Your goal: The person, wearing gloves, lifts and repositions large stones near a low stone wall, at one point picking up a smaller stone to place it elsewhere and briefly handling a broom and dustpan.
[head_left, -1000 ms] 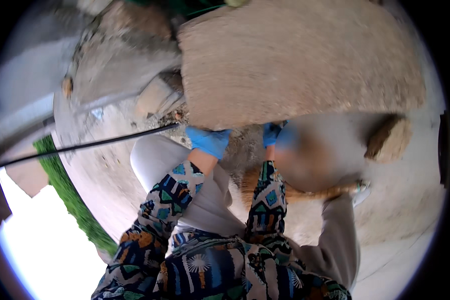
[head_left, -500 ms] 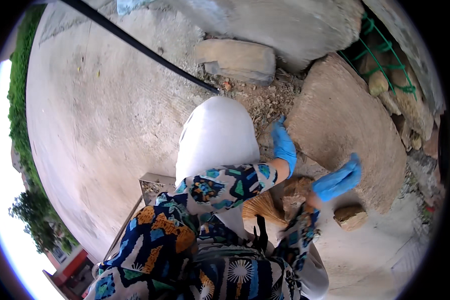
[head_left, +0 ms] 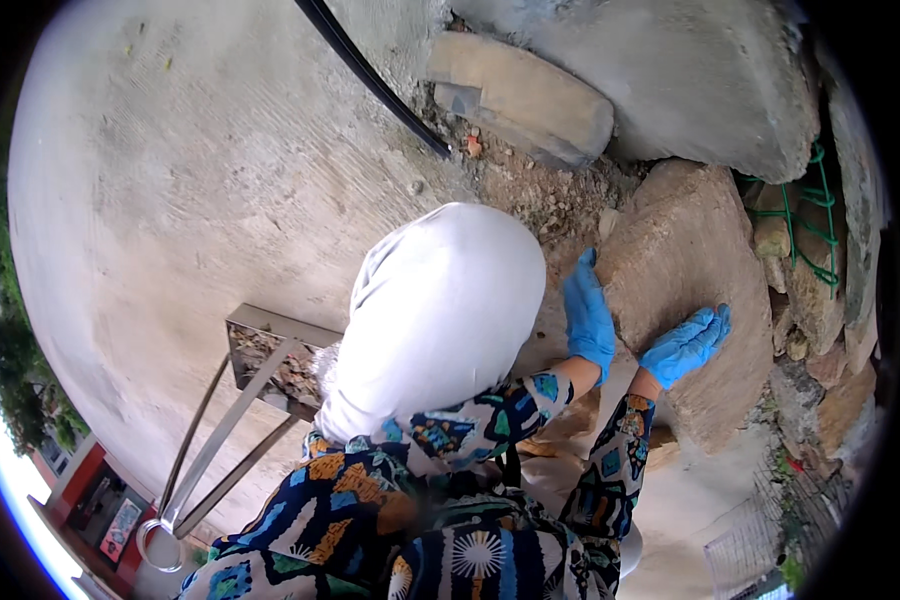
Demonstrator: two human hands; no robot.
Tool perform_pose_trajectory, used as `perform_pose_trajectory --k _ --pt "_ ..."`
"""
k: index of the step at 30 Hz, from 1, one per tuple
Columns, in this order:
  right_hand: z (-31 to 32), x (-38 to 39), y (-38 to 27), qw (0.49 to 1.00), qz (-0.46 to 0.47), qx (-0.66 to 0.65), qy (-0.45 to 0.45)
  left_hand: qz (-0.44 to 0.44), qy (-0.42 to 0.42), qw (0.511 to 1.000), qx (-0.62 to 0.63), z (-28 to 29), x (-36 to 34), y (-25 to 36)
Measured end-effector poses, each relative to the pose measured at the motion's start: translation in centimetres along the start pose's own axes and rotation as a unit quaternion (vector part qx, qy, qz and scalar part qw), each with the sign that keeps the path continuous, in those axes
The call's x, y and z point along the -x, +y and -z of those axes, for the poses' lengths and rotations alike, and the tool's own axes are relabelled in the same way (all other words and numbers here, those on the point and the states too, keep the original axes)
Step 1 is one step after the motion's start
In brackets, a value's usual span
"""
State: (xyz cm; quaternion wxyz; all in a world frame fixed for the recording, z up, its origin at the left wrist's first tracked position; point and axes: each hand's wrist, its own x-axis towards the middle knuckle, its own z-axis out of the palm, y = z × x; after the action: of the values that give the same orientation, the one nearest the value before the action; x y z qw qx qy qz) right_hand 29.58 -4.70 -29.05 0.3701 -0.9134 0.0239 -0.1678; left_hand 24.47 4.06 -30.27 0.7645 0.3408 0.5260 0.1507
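A large flat brown stone slab (head_left: 705, 255) leans in front of me on the right. My left hand (head_left: 589, 315), in a blue glove, lies along its left edge with the fingers stretched out. Against the slab's near side rests my right hand (head_left: 686, 346), also blue-gloved, its fingers extended and the palm turned toward the stone. Neither hand is wrapped round anything. Below my forearms, a smaller brown stone (head_left: 662, 447) is partly covered by my right sleeve.
Beyond the slab lie a tan stone block (head_left: 520, 95), loose rubble (head_left: 560, 200) and a big grey slab (head_left: 660, 80). Green wire mesh (head_left: 820, 225) covers stones at right. A black hose (head_left: 370, 75) crosses the ground; a metal dustpan (head_left: 285, 322) holding debris stands left of my white-clothed knee (head_left: 455, 300).
The view has shifted, bringing the dustpan further into sight. My right hand has come in closer to my left, from over the slab to its near side. My left hand stays along its edge.
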Motion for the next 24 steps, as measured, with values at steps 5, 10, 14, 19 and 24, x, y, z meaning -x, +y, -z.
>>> perform_pose_trajectory --k 5,10,14,19,24 --pt "0.1 -0.2 1.4 0.983 -0.067 -0.172 -0.024 0.017 -0.026 0.994 0.108 0.8 0.0 -1.0" --pt "0.2 0.1 0.9 0.987 -0.048 -0.142 -0.056 -0.014 -0.043 0.986 0.161 0.9 0.0 -1.9" --pt "0.3 -0.1 1.4 0.969 -0.077 -0.233 -0.033 0.004 -0.064 0.978 0.198 0.9 -0.2 -2.0" --pt "0.9 2.0 -2.5 0.999 0.024 -0.005 -0.022 0.031 -0.061 0.984 0.163 0.9 -0.2 0.2" --pt "3.3 10.6 -3.2 0.972 -0.072 -0.198 -0.109 0.121 -0.098 0.97 0.187 1.4 -0.4 -1.7"
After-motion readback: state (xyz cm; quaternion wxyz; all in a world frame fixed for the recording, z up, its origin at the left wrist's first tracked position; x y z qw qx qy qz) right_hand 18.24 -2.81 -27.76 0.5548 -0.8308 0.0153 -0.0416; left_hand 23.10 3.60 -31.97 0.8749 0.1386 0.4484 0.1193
